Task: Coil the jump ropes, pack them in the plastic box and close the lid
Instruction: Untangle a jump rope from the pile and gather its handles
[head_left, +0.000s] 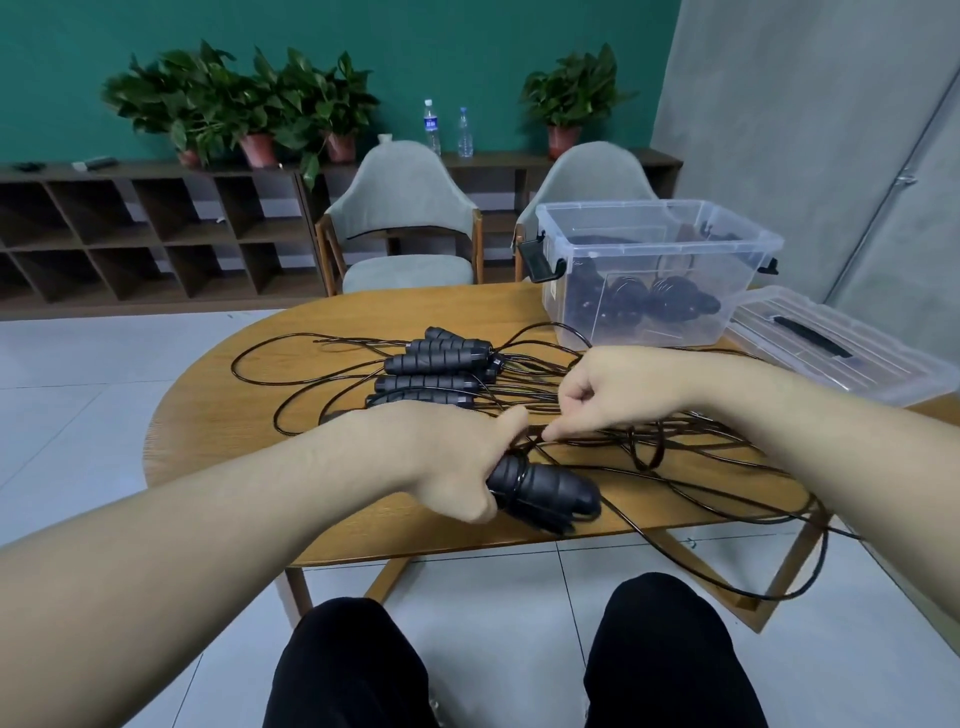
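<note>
Left hand (457, 457): wrapped round black rope handles (543, 491), cord wound on them, near the table's (208, 441) front edge.
Loose ropes (441, 364): handles and tangled cord mid-table.
Right hand (613, 395): pinching cord (597, 439) just beside left thumb.
Plastic box (654, 275): far right, uncovered, coiled ropes inside.
Lid (841, 348): flat beside box.

I record black ribbed jump rope handles (431, 361) and black cords (727, 457) on a tan wood-grain surface (208, 441), a clear plastic box (654, 270) with black latches (540, 260), grey chairs (400, 197), and a teal wall (311, 31).
</note>
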